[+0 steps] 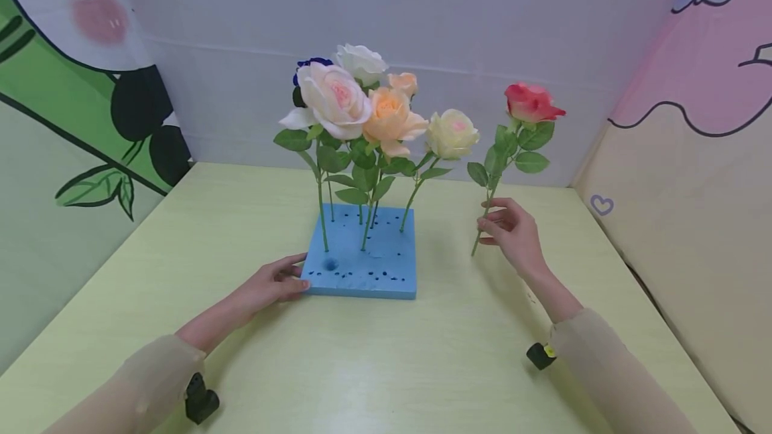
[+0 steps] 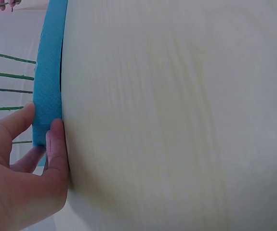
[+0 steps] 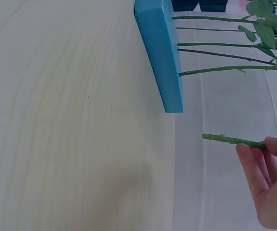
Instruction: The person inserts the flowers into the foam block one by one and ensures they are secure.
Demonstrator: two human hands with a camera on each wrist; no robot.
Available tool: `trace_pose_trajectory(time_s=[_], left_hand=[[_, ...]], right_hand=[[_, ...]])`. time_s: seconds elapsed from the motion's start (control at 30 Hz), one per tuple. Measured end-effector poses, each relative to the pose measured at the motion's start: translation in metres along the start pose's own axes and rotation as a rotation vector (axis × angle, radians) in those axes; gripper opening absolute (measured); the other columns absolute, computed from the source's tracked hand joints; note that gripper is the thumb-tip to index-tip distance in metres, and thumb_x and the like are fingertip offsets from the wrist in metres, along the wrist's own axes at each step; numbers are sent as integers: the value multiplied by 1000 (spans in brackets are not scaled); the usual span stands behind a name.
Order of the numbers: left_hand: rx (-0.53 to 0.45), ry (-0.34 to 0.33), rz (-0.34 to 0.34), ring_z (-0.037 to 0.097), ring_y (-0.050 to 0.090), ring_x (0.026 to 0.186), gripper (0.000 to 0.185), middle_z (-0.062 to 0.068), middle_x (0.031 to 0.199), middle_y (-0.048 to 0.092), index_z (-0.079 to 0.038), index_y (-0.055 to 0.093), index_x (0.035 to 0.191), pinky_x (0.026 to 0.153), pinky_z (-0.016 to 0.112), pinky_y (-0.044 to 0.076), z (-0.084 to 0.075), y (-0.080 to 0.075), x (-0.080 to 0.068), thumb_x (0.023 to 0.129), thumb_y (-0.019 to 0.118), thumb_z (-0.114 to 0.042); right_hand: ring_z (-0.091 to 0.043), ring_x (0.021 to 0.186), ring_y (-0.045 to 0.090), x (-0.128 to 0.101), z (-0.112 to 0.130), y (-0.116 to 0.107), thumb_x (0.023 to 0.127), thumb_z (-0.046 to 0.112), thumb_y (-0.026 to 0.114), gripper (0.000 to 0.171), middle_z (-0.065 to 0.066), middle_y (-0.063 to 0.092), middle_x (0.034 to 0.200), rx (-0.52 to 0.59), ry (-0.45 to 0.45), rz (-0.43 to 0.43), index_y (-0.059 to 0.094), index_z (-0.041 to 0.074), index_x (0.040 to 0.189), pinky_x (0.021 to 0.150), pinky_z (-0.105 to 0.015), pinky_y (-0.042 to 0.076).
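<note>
A blue foam block (image 1: 391,273) lies on the table, dotted with small holes along its front and back. Several artificial roses stand in it by their stems, among them a large pale pink rose (image 1: 338,99), an orange rose (image 1: 389,116) and a cream rose (image 1: 452,134) leaning right. My left hand (image 1: 274,283) grips the block's front left corner, thumb on the top face and fingers at the side and underside (image 2: 47,110). To the right of the block, my right hand (image 1: 512,230) pinches the stem of a red rose (image 1: 533,102); its bare stem end (image 3: 220,138) points down above the table.
Behind the block hangs a pale cloth backdrop (image 1: 241,86). Cartoon-printed panels flank the table, a green and white one (image 1: 78,106) on the left and a pink and beige one (image 1: 681,173) on the right. Small black devices (image 1: 200,399) sit at both sleeves.
</note>
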State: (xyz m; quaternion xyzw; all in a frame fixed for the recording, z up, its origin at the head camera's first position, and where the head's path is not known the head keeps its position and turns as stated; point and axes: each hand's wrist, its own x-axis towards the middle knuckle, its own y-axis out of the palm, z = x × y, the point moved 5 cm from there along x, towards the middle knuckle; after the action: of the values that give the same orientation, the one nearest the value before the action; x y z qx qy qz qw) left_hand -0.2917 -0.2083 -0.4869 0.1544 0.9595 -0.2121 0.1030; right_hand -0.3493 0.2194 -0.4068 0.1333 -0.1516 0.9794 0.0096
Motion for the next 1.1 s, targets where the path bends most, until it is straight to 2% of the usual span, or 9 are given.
trace_pose_trajectory(time_s=[0.1, 0.27, 0.33, 0.43, 0.53, 0.63, 0.73, 0.93, 1.1], left_hand=[[5, 3, 2, 22, 56, 110, 75, 21, 138, 48, -10, 30, 156, 95, 33, 57, 0, 0, 0, 94, 67, -30], [3, 6, 1, 22, 57, 110, 74, 22, 138, 48, -10, 30, 155, 95, 33, 57, -1, 0, 0, 94, 67, -30], [2, 5, 0, 22, 57, 110, 74, 22, 138, 48, -10, 30, 155, 95, 32, 57, 0, 0, 0, 94, 67, -30], [-1, 8, 0, 22, 56, 110, 74, 22, 138, 48, -10, 30, 155, 95, 32, 57, 0, 0, 0, 94, 67, -30], [-5, 11, 3, 22, 56, 110, 74, 21, 138, 48, -11, 31, 155, 94, 31, 57, 1, 0, 1, 94, 67, -31], [-12, 13, 7, 22, 56, 110, 74, 21, 138, 48, -11, 31, 155, 94, 31, 57, 2, 0, 2, 94, 67, -31], [-5, 6, 3, 22, 56, 110, 74, 21, 138, 48, -11, 30, 155, 94, 31, 57, 2, 0, 2, 94, 67, -31], [0, 4, 4, 22, 58, 111, 74, 22, 140, 47, -11, 30, 156, 96, 35, 57, 0, 0, 1, 95, 66, -31], [9, 1, 1, 22, 58, 111, 74, 22, 140, 47, -10, 30, 155, 96, 35, 57, -1, 1, 1, 94, 66, -30]], right_hand=[[-4, 82, 70, -4, 5, 1, 92, 4, 66, 34, -6, 67, 91, 1, -53, -15, 55, -4, 124, 70, -29, 63], [-6, 83, 70, -10, 15, 8, 91, 2, 67, 26, -23, 68, 96, -17, -167, -59, 60, -1, 116, 71, -26, 62], [-7, 83, 70, -13, 19, 12, 91, 2, 67, 25, -25, 69, 98, -42, -217, -73, 61, -1, 114, 71, -23, 61], [-7, 85, 71, -20, 30, 21, 90, 0, 68, 21, -23, 71, 98, -116, -267, -88, 62, -3, 110, 71, -19, 60], [-11, 86, 72, -23, 31, 30, 89, -1, 69, 18, -17, 74, 96, -187, -312, -105, 64, 0, 107, 71, -13, 58], [-16, 87, 74, -25, 29, 39, 89, 1, 70, 16, -11, 75, 96, -213, -371, -95, 65, 4, 104, 72, -10, 56], [-22, 88, 75, -26, 29, 50, 90, 3, 70, 14, -8, 76, 97, -218, -425, -60, 64, 6, 102, 73, -13, 57], [-22, 89, 75, -27, 35, 73, 91, 3, 67, 13, -9, 76, 100, -215, -441, 7, 63, 7, 103, 73, -25, 62], [-23, 92, 75, -24, 34, 89, 93, 0, 64, 17, -11, 76, 100, -187, -410, 56, 64, 6, 109, 75, -29, 62]])
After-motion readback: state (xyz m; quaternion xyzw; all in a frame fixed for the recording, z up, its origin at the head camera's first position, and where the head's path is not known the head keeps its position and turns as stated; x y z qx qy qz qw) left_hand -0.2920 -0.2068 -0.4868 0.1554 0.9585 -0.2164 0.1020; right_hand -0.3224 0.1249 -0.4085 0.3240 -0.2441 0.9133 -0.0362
